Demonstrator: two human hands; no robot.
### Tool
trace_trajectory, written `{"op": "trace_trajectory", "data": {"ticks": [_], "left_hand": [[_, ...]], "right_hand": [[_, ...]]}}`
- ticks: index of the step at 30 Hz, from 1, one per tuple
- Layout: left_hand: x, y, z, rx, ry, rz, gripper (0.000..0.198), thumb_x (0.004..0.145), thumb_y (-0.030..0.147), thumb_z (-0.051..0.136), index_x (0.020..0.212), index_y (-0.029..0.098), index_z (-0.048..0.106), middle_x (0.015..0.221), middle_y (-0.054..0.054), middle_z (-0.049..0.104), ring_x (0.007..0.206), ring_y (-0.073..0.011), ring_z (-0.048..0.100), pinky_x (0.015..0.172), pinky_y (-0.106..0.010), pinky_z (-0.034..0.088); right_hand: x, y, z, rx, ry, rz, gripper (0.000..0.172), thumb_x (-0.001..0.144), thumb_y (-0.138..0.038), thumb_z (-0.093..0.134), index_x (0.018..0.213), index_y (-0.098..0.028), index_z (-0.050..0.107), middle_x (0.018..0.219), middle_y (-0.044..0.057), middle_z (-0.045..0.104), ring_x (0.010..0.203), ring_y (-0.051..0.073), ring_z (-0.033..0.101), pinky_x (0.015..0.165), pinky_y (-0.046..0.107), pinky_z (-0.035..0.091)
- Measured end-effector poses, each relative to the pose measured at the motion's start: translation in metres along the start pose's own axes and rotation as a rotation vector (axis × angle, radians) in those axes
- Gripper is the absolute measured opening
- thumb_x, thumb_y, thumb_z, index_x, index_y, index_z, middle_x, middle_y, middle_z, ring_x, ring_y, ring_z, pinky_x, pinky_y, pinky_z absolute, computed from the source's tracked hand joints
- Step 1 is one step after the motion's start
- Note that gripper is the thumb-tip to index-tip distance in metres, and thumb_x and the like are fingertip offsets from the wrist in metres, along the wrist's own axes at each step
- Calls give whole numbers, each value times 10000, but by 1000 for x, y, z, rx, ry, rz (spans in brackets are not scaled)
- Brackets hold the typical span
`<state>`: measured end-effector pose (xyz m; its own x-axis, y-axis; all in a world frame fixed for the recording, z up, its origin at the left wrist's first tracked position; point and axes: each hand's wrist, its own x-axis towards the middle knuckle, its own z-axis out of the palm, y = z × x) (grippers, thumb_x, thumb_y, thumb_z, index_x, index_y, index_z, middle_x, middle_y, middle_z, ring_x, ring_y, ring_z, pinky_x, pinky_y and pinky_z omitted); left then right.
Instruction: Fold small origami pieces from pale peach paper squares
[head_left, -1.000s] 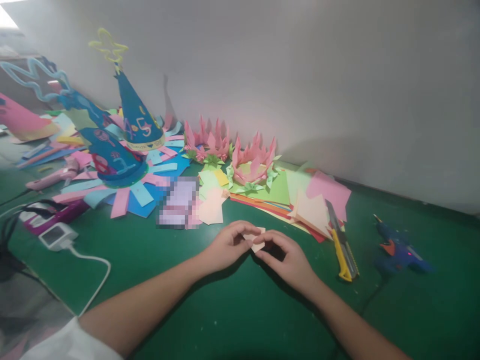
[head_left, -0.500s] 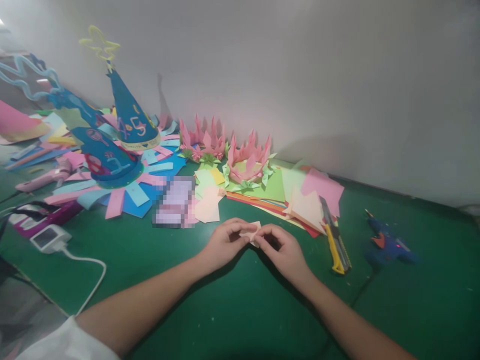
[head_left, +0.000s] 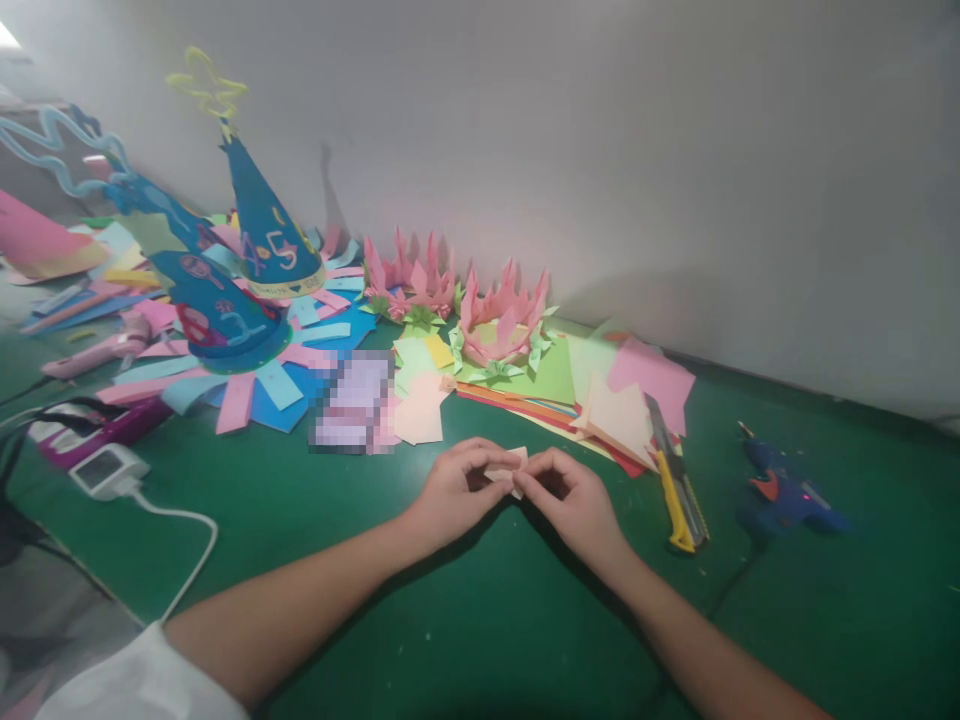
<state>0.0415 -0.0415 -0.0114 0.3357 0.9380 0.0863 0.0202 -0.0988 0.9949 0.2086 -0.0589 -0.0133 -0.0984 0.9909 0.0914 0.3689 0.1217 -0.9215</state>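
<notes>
A small pale peach piece of paper [head_left: 519,460] is pinched between both hands, over the green table. My left hand [head_left: 463,492] grips it from the left with thumb and fingers. From the right, my right hand [head_left: 571,503] pinches its lower right part, the fingertips of both hands nearly meeting. Part of the paper is hidden behind the fingers. Beyond the hands stands a pink paper crown [head_left: 502,315] with green leaf shapes, on stacked coloured paper [head_left: 559,370].
A yellow cutter [head_left: 679,500] and a blue glue gun [head_left: 791,495] lie to the right. Blue cone hats [head_left: 274,235], a blurred-out phone [head_left: 352,400] and a white charger [head_left: 111,470] with its cable are on the left. A wall rises behind.
The whole view has shifted slightly, so objects appear a little further right. Both hands keep their pinch on the peach paper, with barely any change in the fingers.
</notes>
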Motion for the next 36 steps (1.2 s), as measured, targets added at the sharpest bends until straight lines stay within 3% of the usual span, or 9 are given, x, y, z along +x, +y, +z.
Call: {"op": "trace_trajectory", "data": {"ticks": [13,17,20,25,36], "left_hand": [[-1,3,0,74,-4,-26,154,759,201,596,882,152,675,893,-67,595,756,-132,595,670,-250,511],[-2,1,1,-44,-22,-94,284,733,160,607,1016,164,592,940,-60,590,816,-133,584,679,-229,483],[-3,3,3,-197,-65,-159,450,718,132,616,1136,189,460,858,-12,566,737,-99,570,642,-205,454],[-3,8,6,-350,-69,-216,525,670,127,661,1113,202,389,784,36,524,639,-58,533,600,-183,412],[2,5,3,-351,-48,-248,555,616,94,662,1089,203,392,794,44,502,576,-29,475,517,-157,360]], "right_hand": [[1,-5,0,93,-4,43,244,765,-393,643,716,-198,505,645,-10,545,599,140,538,570,260,441],[2,-4,-2,200,-49,69,273,752,-371,660,748,-211,439,646,-50,445,572,106,469,534,224,397],[1,-4,-4,307,-117,111,301,749,-359,662,770,-224,394,649,-70,388,552,93,427,515,209,368],[0,-11,-5,481,-181,178,351,735,-372,668,773,-236,346,673,-72,386,550,89,429,510,202,371],[-2,-9,-1,287,-179,47,265,821,-393,571,827,-234,359,665,-64,362,563,94,412,512,209,372]]}}
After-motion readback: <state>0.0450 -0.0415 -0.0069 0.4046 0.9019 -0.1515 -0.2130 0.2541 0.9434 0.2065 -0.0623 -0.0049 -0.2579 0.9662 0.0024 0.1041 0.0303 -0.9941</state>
